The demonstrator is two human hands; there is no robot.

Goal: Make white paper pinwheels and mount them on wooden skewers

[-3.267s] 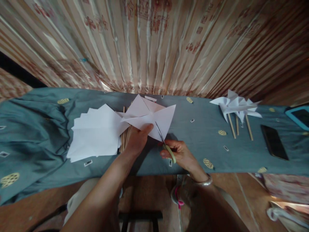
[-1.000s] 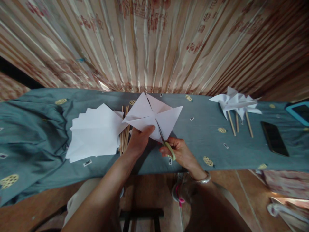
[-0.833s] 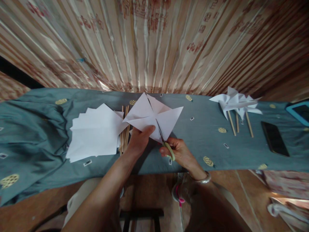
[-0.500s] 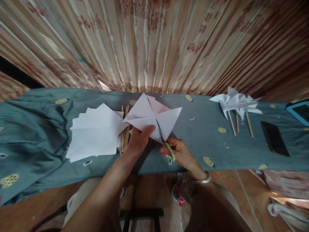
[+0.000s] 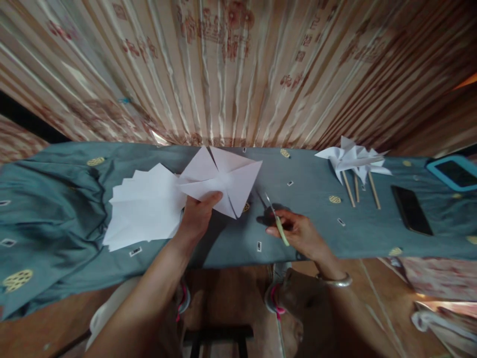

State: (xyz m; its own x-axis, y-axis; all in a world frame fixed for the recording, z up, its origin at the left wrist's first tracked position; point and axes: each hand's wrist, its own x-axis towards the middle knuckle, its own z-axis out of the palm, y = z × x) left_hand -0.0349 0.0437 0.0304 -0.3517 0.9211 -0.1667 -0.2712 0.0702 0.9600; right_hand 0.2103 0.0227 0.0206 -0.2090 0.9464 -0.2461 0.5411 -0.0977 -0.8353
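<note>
My left hand (image 5: 199, 211) grips a white paper square (image 5: 238, 184) by its near side, thumb on top. Slits run from the paper's corners toward its middle. In my right hand (image 5: 294, 228) is a pair of scissors (image 5: 278, 220) with light green handles, held to the right of the paper and apart from it; the blades look closed and point away from me. A fanned stack of white paper (image 5: 147, 209) lies just left of my left hand, and the held square partly overlaps its edge.
White paper pinwheels (image 5: 354, 159) on wooden sticks lie at the right, beside a black phone (image 5: 412, 209) and a blue-framed tablet (image 5: 454, 172). A green patterned cloth (image 5: 223, 248) covers the table. A pleated curtain (image 5: 223, 74) hangs along the far edge.
The scissors have come out of the paper and moved right with my right hand. My left hand has shifted the paper left, now covering the wooden sticks. A near-corner slit now shows.
</note>
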